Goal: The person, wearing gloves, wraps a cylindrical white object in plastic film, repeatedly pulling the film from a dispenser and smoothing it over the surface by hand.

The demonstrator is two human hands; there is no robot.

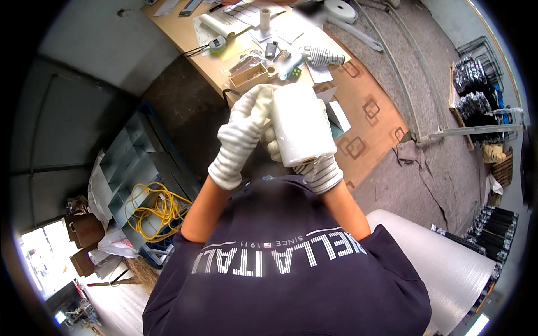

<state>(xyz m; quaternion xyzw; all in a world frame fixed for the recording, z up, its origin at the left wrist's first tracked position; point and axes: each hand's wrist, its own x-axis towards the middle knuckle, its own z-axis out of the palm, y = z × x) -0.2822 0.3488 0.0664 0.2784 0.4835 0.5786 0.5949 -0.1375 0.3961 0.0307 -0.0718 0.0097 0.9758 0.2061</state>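
Observation:
A thick white roll of plastic wrap film (302, 126) is held up in front of my chest, its long side tilted slightly. My right hand (320, 172), in a white striped glove, wraps round it from behind and below. Some of its fingertips show at the roll's left side, while the rest is hidden behind the film. My left hand (240, 134), gloved the same way, has its fingers pressed together against the roll's upper left edge. Loose, crinkled film glints at the roll's lower end.
Beyond the roll, a wooden desk (174, 25) bears papers, a tape measure (217, 45), a small cardboard box (249, 77) and a striped glove (324, 56). Coiled yellow cable (154, 210) lies at left. A large bubble-wrap roll (443, 269) stands at right.

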